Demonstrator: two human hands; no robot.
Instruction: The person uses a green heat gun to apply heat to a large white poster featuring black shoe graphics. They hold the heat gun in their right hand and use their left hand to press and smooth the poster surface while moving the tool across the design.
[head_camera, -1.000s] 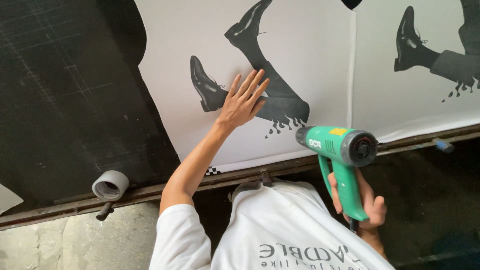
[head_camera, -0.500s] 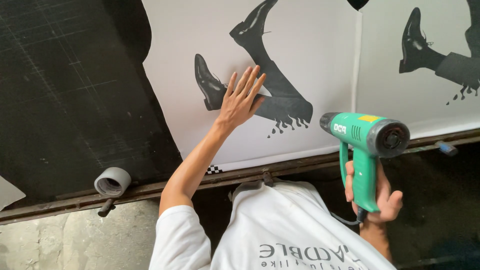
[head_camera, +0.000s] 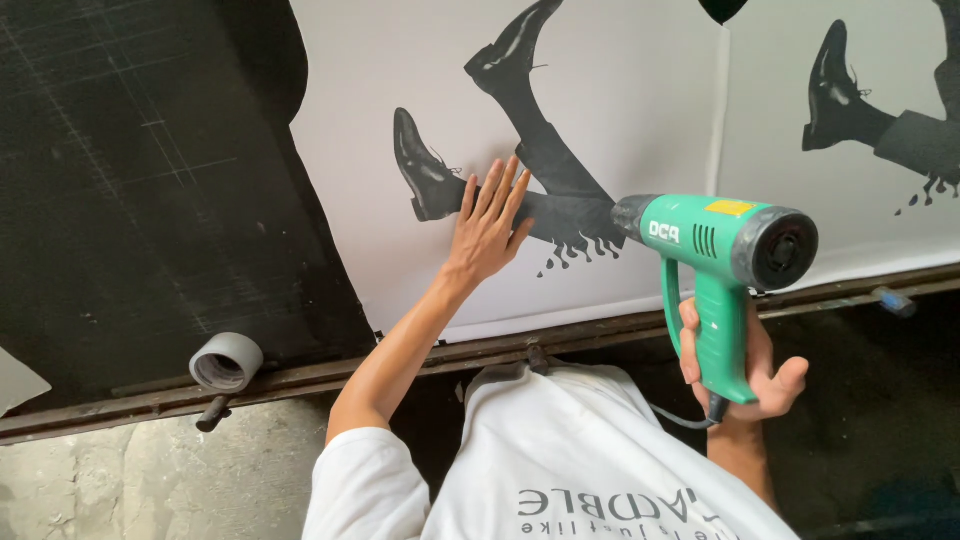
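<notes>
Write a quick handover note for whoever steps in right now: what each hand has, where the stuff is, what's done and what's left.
Left hand: open, flat on the white printed sheet, beside the shoe graphic.
Right hand: gripping the green heat gun, nozzle pointed at the sheet near the left hand.
Grey tape roll sits on the metal rail to the left.
Done: sheet lies over the dark surface.
Left: apparently smoothing the area around the hand; the finish cannot be judged.

Bare white sheet (head_camera: 620, 80) above; tape roll (head_camera: 226, 361) blocks the lower-left ledge (head_camera: 400, 365)
</notes>
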